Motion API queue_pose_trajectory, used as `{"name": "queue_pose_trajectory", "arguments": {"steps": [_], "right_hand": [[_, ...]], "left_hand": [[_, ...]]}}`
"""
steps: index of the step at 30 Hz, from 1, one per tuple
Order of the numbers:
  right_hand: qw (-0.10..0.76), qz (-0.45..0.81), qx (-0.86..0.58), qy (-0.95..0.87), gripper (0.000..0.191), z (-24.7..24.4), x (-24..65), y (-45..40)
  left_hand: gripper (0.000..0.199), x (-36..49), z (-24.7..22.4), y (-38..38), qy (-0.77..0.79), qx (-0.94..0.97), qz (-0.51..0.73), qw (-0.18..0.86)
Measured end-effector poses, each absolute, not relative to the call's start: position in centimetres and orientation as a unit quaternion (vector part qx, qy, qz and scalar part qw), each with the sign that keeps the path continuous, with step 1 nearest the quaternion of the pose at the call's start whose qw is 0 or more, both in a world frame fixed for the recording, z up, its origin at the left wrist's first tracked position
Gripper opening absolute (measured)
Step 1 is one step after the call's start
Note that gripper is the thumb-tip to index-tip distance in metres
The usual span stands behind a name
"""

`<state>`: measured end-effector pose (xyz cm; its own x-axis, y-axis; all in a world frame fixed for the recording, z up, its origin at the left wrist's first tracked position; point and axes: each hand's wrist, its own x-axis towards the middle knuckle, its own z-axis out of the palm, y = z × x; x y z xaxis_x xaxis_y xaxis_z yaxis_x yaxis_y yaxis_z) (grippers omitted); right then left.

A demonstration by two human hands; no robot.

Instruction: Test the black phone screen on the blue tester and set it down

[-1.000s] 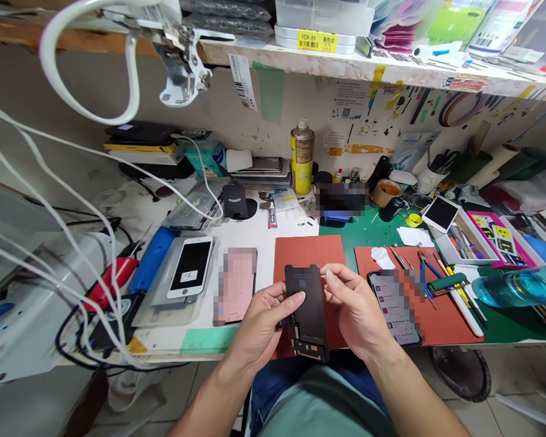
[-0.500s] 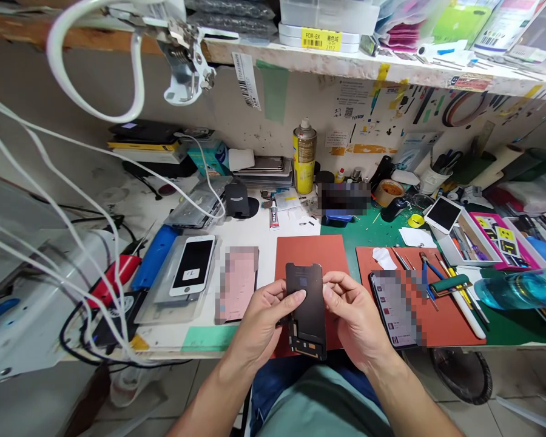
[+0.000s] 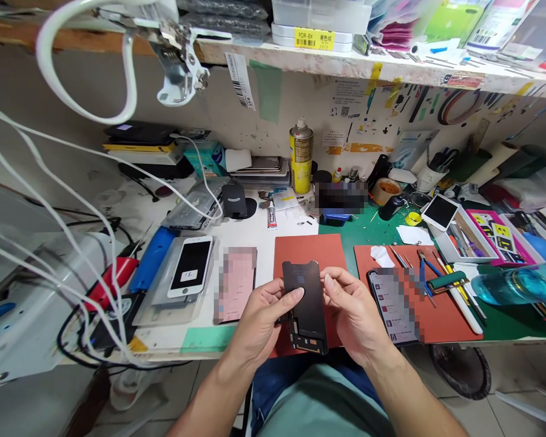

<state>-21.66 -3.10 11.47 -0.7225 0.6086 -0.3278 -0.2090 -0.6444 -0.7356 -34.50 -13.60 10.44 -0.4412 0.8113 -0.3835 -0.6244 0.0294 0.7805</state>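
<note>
A black phone screen part (image 3: 306,315), its back with a flex cable facing up, is in my left hand (image 3: 266,315), whose thumb lies across it. My right hand (image 3: 352,309) is at the part's upper right edge with thumb and forefinger together; whether they pinch anything is too small to tell. Beneath the part lies a reddish-brown mat (image 3: 291,246). A lit phone (image 3: 395,306) rests right of my right hand, and a phone with a pinkish screen (image 3: 239,285) lies left of my left hand.
Pliers (image 3: 424,273), tweezers and a white phone (image 3: 190,267) lie on the bench. A yellow spray can (image 3: 301,158) stands at the back. A blue bottle (image 3: 516,284) is at the right; white cables (image 3: 50,176) hang at the left. A shelf (image 3: 391,68) runs above.
The view has shifted slightly. My right thumb and forefinger have moved a little at the part's upper right edge. My left hand keeps its hold.
</note>
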Motion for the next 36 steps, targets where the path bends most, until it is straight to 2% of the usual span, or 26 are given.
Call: {"name": "queue_pose_trajectory", "arguments": {"steps": [4, 14, 22, 28, 36], "right_hand": [[0.237, 0.862, -0.29, -0.341, 0.04, 11.0, -21.9, -3.3], [0.252, 0.861, -0.286, -0.336, 0.037, 9.9, -20.7, -4.3], [0.264, 0.866, -0.283, -0.316, 0.034, 10.1, -19.8, -3.6], [0.291, 0.85, -0.309, -0.313, 0.034, 10.7, -20.7, -2.9], [0.246, 0.88, -0.296, -0.279, 0.039, 10.0, -21.3, -3.3]], "left_hand": [[0.035, -34.3, 10.5, -13.4, 0.494, 0.099, 0.693, 0.516], [0.03, -34.8, 10.5, -13.0, 0.489, 0.098, 0.707, 0.502], [0.037, -35.1, 10.2, -12.7, 0.487, 0.095, 0.705, 0.506], [0.035, -34.9, 10.2, -12.5, 0.491, 0.1, 0.702, 0.506], [0.029, -34.6, 10.6, -12.0, 0.493, 0.101, 0.706, 0.498]]}}
